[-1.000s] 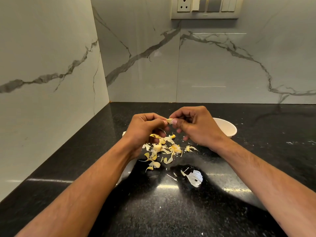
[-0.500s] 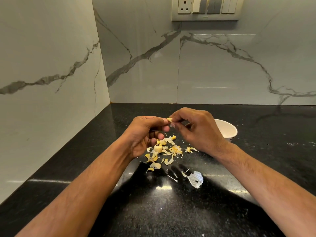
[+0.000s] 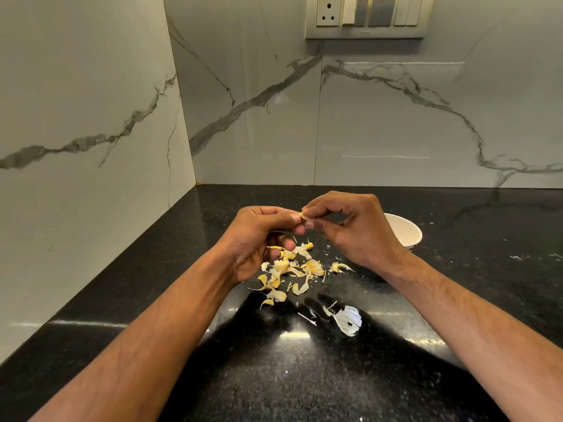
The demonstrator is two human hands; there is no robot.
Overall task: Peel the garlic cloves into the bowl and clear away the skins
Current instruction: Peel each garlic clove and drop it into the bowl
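Both hands meet above the black counter and pinch one small pale garlic clove between their fingertips. My left hand holds it from the left, fingers curled. My right hand pinches it from the right with thumb and forefinger. Directly below lies a scatter of yellowish garlic skins. A white bowl stands just behind my right hand, partly hidden by it; its contents do not show.
A larger white papery skin lies nearer to me, with thin slivers beside it. Marble walls close the counter at the left and the back, meeting in a corner. A socket and switch panel sits high on the back wall.
Both hands have stayed together on the clove, shifting slightly upward. The fingertips have worked around it. The skins and bowl have not moved.
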